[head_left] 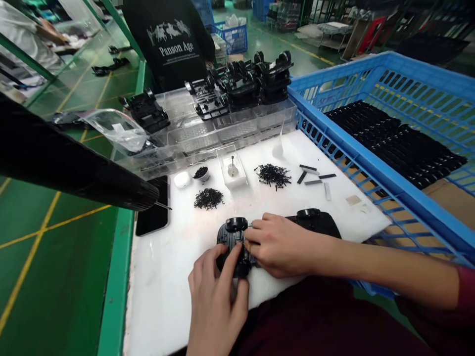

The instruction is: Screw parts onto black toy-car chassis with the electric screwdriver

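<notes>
A black toy car chassis (230, 236) lies wheels-up on the white worktop in front of me. My left hand (217, 287) grips its left end, with fingers on the near side and over the underside. Above the axle area, my right hand (282, 244) has its fingers bent and pressed together against the chassis. A thin piece shows by those fingertips, but what they pinch is mostly hidden. The right part of the chassis passes behind my right hand and forearm. One wheel (236, 224) stands up at the far left side, another wheel (308, 213) at the right.
Small black screws (209, 199) and longer screws (274, 176) lie in piles. A black power screwdriver (111, 173) juts in from the left over a phone (152, 217). Stacked chassis (241, 84) stand behind; a blue crate (371, 143) borders the right. A person (170, 44) is opposite.
</notes>
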A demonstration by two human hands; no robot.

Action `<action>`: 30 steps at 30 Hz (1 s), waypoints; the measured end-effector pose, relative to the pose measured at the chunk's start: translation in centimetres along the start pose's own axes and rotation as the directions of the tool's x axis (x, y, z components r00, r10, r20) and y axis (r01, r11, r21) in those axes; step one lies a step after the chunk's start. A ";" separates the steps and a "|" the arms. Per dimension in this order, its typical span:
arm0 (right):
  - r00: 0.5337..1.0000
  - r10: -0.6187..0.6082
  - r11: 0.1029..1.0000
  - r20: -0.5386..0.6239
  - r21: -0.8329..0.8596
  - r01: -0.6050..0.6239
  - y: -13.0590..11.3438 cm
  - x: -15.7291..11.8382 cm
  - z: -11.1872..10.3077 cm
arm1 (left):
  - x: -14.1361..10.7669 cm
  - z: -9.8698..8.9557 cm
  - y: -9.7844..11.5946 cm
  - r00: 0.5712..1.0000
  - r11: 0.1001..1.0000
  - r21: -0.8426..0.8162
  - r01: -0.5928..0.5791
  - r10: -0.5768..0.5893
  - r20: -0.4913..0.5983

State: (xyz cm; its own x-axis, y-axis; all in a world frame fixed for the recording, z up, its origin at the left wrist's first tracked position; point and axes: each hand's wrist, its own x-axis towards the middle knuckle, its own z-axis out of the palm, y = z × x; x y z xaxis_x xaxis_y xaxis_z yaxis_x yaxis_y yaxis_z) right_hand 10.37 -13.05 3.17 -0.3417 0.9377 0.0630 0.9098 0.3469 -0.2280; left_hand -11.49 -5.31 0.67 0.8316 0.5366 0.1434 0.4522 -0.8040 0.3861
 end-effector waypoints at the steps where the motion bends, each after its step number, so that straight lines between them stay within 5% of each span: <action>1: 1.000 -0.011 1.000 -0.006 -0.020 0.011 -0.3 0.0 0.0 | 0.0 0.0 0.0 1.000 1.000 0.012 -0.009 0.009 0.003; 8: 0.998 0.011 0.999 -0.057 -0.041 -0.014 -1.2 -0.4 0.2 | 0.0 -0.2 0.4 1.000 0.998 0.051 -0.021 0.022 -0.005; 14: 0.996 0.046 0.917 -0.079 0.399 -0.011 2.7 -1.7 -1.0 | 0.3 0.2 0.6 0.996 0.993 0.076 -0.085 0.087 -0.032; 18: 0.970 0.154 0.839 -0.188 0.544 -0.028 4.1 -2.8 -0.9 | 0.4 0.5 0.4 0.992 0.993 0.051 -0.108 0.111 -0.063; 30: 0.938 0.257 0.785 -0.232 0.616 -0.063 3.9 -3.5 -0.1 | 0.7 0.4 0.5 0.997 0.997 0.009 -0.073 0.073 -0.023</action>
State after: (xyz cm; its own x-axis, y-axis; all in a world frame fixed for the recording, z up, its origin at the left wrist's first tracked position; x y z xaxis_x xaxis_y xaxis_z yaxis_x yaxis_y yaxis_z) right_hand 15.18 -14.93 2.18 -0.0318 0.9736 0.2261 0.5905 0.2008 -0.7816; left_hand -10.53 -5.38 0.58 0.8547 0.4823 0.1919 0.3935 -0.8431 0.3666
